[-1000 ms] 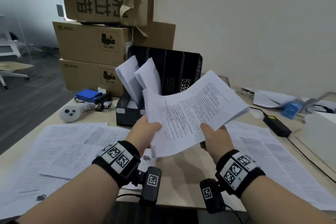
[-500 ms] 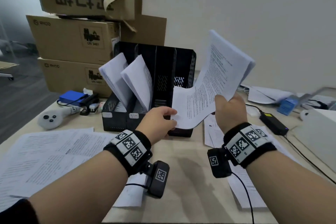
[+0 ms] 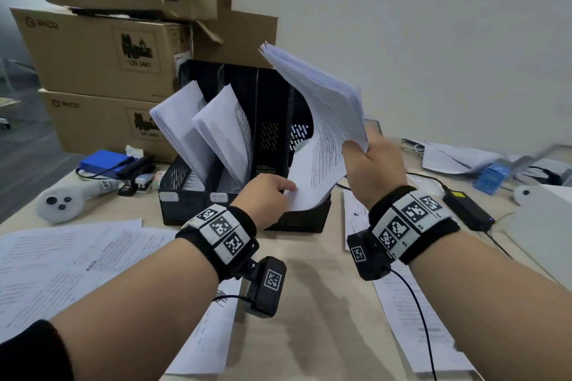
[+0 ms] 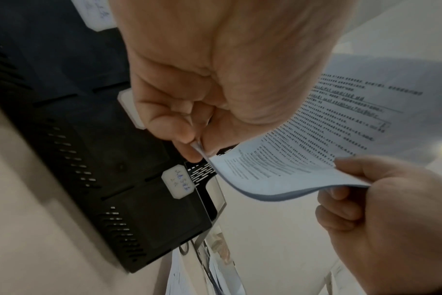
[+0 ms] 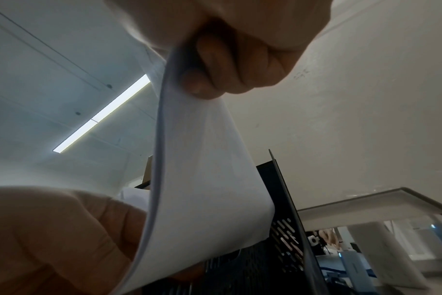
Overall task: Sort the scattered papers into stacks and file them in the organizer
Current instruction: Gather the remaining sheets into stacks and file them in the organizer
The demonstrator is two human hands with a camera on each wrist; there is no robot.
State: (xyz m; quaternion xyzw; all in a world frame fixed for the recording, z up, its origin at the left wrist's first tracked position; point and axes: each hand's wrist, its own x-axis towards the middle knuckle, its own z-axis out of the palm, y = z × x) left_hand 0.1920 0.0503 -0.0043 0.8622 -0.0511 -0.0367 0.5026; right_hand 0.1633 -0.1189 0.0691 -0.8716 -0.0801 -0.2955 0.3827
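Note:
A thick stack of printed papers (image 3: 322, 133) stands tilted on edge over the right slots of the black mesh organizer (image 3: 185, 207). My right hand (image 3: 368, 161) grips the stack's near edge, thumb on the printed side. My left hand (image 3: 272, 192) pinches the stack's lower corner (image 4: 198, 146) between thumb and finger, just above the organizer's front. Two white paper stacks (image 3: 204, 133) lean in the left slots. In the right wrist view the stack (image 5: 202, 179) curves down from my right fingers (image 5: 240, 65) toward the organizer wall (image 5: 288, 219).
Loose printed sheets (image 3: 62, 263) lie on the desk at left, more sheets (image 3: 402, 303) at right. Cardboard boxes (image 3: 99, 49) rise behind the organizer. A white controller (image 3: 62, 204), a blue case (image 3: 102, 161), a black power adapter (image 3: 467, 210) and a white device (image 3: 544, 226) surround the work area.
The stack swung from lying flat in front of the organizer to standing on edge above its right slots. Both hands moved forward with it; the left slid to the lower corner.

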